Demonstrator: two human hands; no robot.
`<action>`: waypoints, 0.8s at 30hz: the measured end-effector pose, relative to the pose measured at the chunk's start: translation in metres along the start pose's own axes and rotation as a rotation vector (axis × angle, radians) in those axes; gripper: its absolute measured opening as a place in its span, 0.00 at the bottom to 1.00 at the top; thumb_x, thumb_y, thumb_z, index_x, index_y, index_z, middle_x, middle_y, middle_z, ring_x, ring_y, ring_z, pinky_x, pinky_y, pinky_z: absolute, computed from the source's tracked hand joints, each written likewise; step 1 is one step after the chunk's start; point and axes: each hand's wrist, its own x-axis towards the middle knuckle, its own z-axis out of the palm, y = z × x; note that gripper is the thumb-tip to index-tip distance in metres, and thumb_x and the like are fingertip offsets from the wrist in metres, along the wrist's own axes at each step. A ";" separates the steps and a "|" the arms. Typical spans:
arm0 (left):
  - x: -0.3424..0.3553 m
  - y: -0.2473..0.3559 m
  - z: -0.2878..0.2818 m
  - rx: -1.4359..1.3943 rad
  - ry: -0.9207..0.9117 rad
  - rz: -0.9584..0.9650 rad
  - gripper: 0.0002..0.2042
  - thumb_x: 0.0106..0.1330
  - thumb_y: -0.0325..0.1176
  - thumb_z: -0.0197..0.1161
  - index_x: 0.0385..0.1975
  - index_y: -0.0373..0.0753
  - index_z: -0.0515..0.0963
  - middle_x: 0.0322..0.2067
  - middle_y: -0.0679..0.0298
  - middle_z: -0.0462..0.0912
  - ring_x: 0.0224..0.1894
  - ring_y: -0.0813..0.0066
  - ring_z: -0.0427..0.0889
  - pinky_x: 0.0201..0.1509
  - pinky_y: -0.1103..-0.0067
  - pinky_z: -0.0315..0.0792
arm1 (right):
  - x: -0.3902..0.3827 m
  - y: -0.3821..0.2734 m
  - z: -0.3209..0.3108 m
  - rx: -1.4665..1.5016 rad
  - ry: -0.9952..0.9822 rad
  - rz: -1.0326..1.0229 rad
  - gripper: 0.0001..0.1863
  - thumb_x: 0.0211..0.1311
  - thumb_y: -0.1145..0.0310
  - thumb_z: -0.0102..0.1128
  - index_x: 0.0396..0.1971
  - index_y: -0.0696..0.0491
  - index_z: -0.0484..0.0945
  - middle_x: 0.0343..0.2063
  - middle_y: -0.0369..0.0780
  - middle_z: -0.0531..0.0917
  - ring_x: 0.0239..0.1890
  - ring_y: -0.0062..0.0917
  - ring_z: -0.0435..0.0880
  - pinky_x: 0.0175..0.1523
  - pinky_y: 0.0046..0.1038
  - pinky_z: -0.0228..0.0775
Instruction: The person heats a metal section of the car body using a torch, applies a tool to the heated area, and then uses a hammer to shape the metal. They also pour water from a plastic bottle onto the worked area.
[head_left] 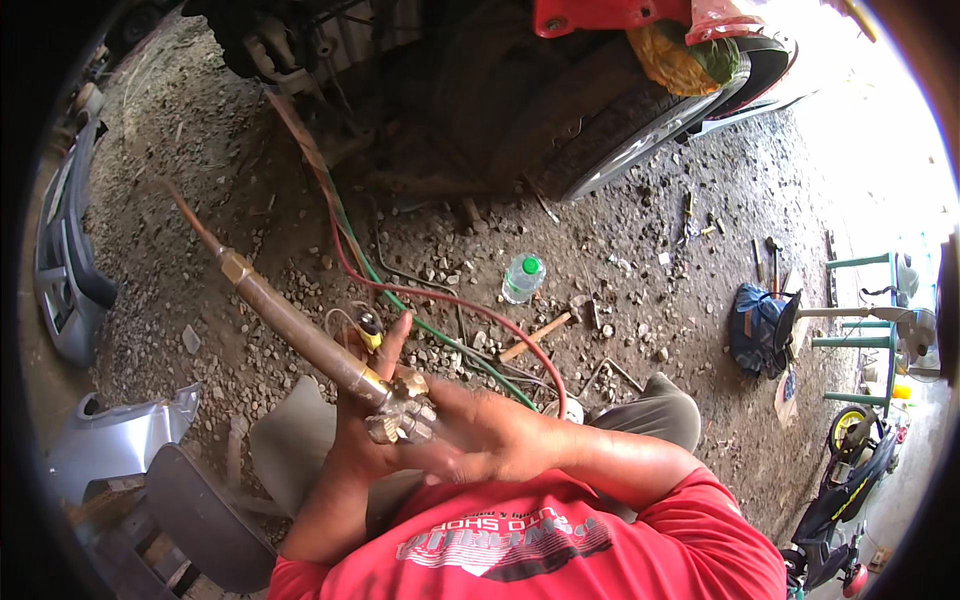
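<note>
A brass and copper cutting torch (300, 330) is held in front of the person's chest, low in the middle of the view. Its long tube slants up and to the left from the hands, ending in a thin bent copper tip. At the lower end of the torch is a cluster of brass valve knobs (405, 408).

The left hand (365, 400) wraps around the torch from beneath, just behind the knobs, with one finger sticking straight up beside the tube. The right hand (485, 435) comes in from the right of the torch and closes over the knobs; its fingers are blurred, so it is hard to tell exactly which knob they pinch.

A red hose (450, 300) and a green hose (440, 335) trail over the gravel ground (200, 180) just right of the torch, running upward toward the underside of a vehicle above the torch. A car wheel (620, 140) sits up and to the right of the torch.

Further right of the torch, on the gravel, stands a clear plastic bottle (522, 277) with a green cap, and near it lies a hammer (540, 335) with a wooden handle. Left of the torch lies a grey bumper panel (65, 270). The person wears a red shirt (560, 540), seen directly below the torch.
</note>
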 end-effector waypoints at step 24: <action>0.050 0.014 -0.007 -1.138 0.074 -0.214 0.32 0.72 0.63 0.63 0.53 0.34 0.80 0.56 0.58 0.74 0.46 0.65 0.86 0.45 0.71 0.86 | -0.009 0.033 -0.044 0.632 -0.482 0.021 0.51 0.57 0.65 0.81 0.75 0.55 0.56 0.36 0.49 0.85 0.24 0.20 0.82 0.29 0.18 0.77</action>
